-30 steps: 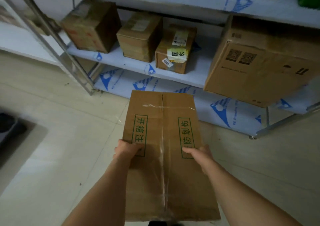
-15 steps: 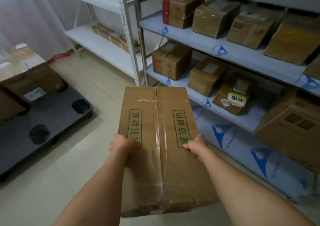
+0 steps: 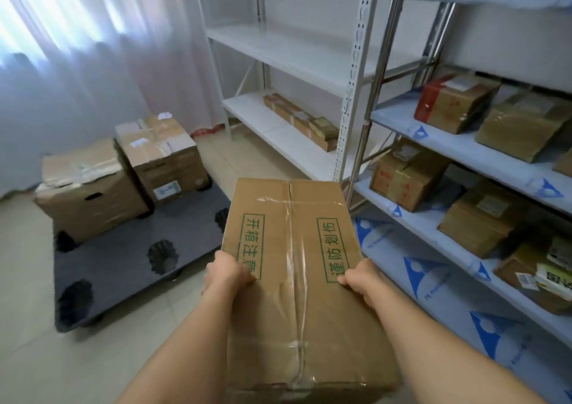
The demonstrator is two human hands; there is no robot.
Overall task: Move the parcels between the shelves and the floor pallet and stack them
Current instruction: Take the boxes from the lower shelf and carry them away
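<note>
Now both hands are carrying a taped parcel (image 3: 297, 283).
Left hand (image 3: 227, 275) and right hand (image 3: 359, 276) are gripping its side edges; beyond the parcel's left edge, a dark floor pallet (image 3: 123, 267) is bearing two boxes (image 3: 123, 177).

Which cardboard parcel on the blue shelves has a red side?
The brown cardboard box with a red end face, leftmost on the middle blue shelf; the other shelf parcels show plain brown sides.

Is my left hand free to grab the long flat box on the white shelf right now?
Probably not: the left hand grips the carried box with the right hand, and the long flat box lies beyond it.
</note>
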